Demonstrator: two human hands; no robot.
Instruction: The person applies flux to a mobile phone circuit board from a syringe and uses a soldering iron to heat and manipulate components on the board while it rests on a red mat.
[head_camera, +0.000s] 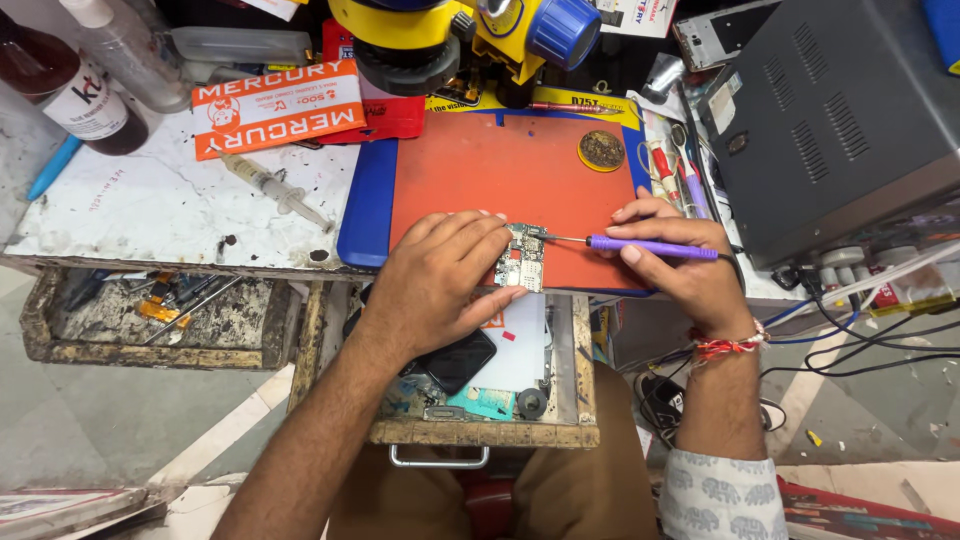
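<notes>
Beyond the right fingers, well apart: grey metal box (840, 110) with vent slots. Under both hands: orange work mat (500, 170) edged in blue. Far past the left fingers: orange rectangular card (278, 108) with white lettering, lying flat; beside it, dark bottle (70, 95) with a white label. Left hand (440, 280) spread flat, fingers (490, 240) pressed down on a small green circuit board (522, 262) at the mat's near edge. Right hand (680, 265) curled snugly around a purple screwdriver (650, 246), metal tip touching the board's upper corner, just beside the left fingertips.
</notes>
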